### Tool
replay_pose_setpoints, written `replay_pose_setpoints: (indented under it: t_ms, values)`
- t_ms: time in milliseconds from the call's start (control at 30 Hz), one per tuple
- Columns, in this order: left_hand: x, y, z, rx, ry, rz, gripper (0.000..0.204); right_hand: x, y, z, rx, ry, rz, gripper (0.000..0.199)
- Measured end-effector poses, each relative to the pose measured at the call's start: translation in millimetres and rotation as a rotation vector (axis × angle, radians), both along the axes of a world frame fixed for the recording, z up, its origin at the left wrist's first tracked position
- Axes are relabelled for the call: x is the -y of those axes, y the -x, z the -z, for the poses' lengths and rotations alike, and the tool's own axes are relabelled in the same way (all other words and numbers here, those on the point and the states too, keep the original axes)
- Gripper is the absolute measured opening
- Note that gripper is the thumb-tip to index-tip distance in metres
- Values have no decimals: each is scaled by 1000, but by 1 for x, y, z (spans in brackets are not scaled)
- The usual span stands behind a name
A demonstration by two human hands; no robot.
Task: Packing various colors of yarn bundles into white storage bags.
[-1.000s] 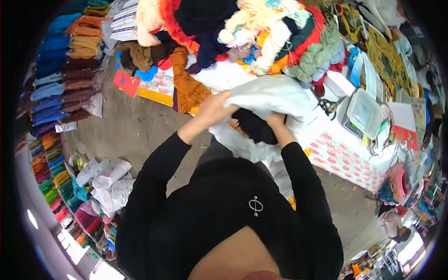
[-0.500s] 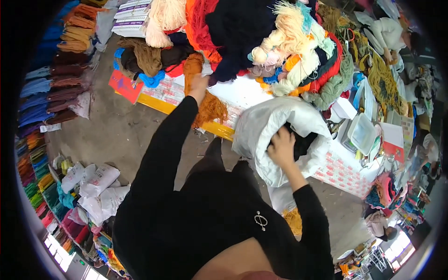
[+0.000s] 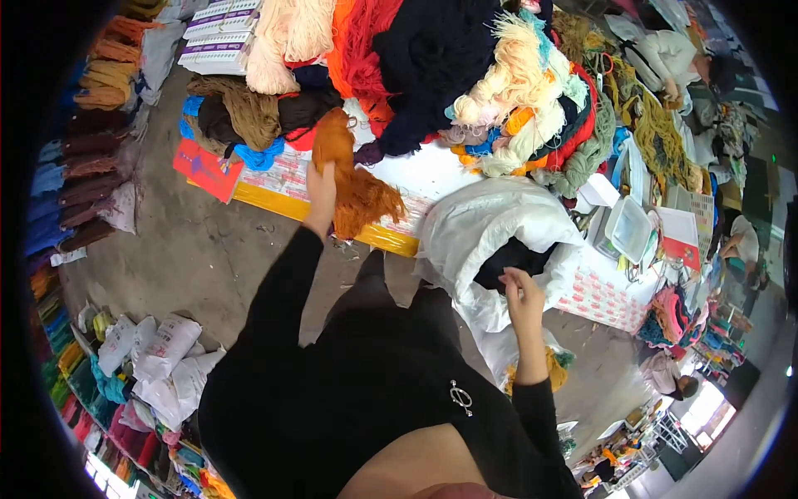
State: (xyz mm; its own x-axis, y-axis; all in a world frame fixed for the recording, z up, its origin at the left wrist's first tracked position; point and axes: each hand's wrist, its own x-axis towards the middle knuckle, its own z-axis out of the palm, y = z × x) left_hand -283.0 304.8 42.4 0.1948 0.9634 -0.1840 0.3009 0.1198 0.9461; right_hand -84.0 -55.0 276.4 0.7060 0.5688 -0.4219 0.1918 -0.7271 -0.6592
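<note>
My left hand (image 3: 322, 193) is closed on the near side of a rust-orange skein of yarn (image 3: 356, 200), which lies over the front edge of the table with its frayed end toward the right. To the right, a white plastic sack (image 3: 465, 212) stands open against the table edge, with dark yarn (image 3: 517, 259) inside. My right hand (image 3: 525, 301) is at the near rim of the sack's mouth, its fingers curled together; whatever they may hold is too small to make out.
Behind, the white table (image 3: 428, 170) bears piled skeins, including black (image 3: 436, 75), red (image 3: 366, 50) and cream (image 3: 532, 91). A clear plastic tub (image 3: 629, 223) stands at the right. White bags (image 3: 166, 349) lie on the floor at left, beside shelves of coloured yarn. People are in the background at right.
My left hand has shifted left and nearer me along the rust-orange skein, whose upper part moved slightly left. My right hand has drawn back from inside the sack to its rim, fingers now curled.
</note>
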Motion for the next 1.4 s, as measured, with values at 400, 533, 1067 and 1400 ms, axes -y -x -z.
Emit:
replay_pose_setpoints:
  t_ms: [400, 533, 1067, 1400]
  values:
    - [157, -54, -242, 431, 199, 1524, 20, 45, 97, -44, -269, -724, 715, 74]
    - [148, -161, -230, 175, -654, 1145, 47, 130, 75, -107, -261, -868, 757, 78]
    - [226, -209, -237, -89, -665, 1204, 21, -29, -88, 177, 222, 105, -58, 37]
    - [310, -195, -210, -2, -1024, 1455, 50, 93, -60, 113, 476, -495, 203, 34]
